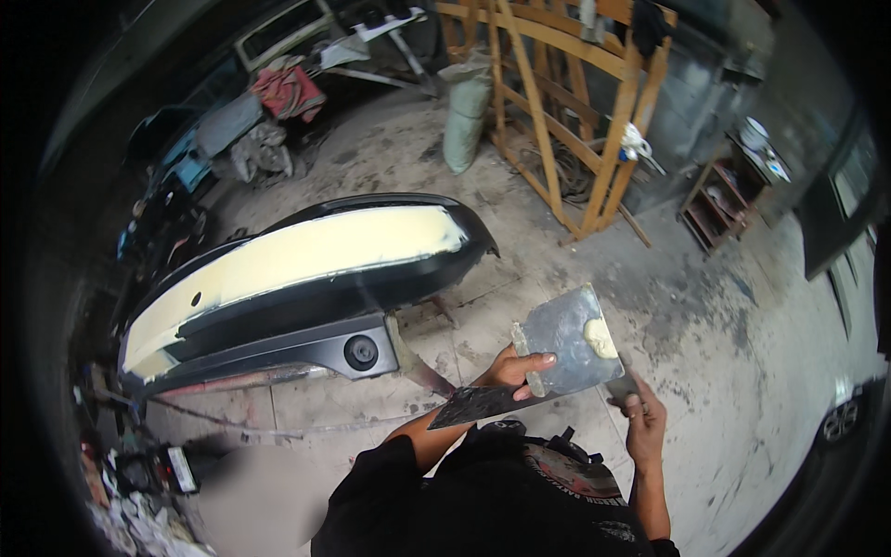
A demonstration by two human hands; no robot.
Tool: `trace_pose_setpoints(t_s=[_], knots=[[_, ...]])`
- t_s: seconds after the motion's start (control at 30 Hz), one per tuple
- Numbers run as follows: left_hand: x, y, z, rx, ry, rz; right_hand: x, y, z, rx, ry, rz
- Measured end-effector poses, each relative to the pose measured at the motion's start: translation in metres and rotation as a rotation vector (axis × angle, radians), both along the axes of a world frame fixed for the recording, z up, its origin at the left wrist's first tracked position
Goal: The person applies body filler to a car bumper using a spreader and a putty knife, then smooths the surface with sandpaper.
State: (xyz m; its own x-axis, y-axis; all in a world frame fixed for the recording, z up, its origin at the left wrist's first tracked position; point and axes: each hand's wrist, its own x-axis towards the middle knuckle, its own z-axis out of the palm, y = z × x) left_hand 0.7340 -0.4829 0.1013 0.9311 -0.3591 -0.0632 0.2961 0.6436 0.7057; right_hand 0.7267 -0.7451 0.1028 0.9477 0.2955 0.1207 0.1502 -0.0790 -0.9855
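Pinching a flat grey plate (564, 345) at its eight o'clock edge, the left hand (516, 369) lays its thumb on top. Cream paste (600, 339) sits at the plate's three o'clock. At its four o'clock, the right hand (643, 407) is closed around a dark tool (623, 379). Outward, a cream-coated black bumper (316, 249) lies at ten o'clock, a wooden frame (546, 110) stands at twelve.

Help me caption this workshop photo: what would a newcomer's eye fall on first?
The broad cream patch on the black bumper, left of centre, stands out first. Next comes the grey plate in the left hand, right of centre, with a cream blob near its right edge.
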Motion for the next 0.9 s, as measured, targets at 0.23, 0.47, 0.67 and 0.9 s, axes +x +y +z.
trace_pose_setpoints(t_s=[0.23,0.47,0.67,0.9], knots=[[0.042,0.005,-0.004,0.119,0.075,0.423,0.167,0.020,-0.009,-0.172,-0.078,0.506],[0.080,-0.051,0.014,0.064,0.164,0.958,0.305,0.052,0.031,-0.012,-0.318,0.962],[0.104,-0.086,0.039,0.090,0.193,1.355,0.371,0.085,0.052,-0.187,-0.546,1.092],[0.141,-0.077,0.062,0.283,0.259,1.561,0.377,0.129,0.103,-0.260,-1.062,1.072]])
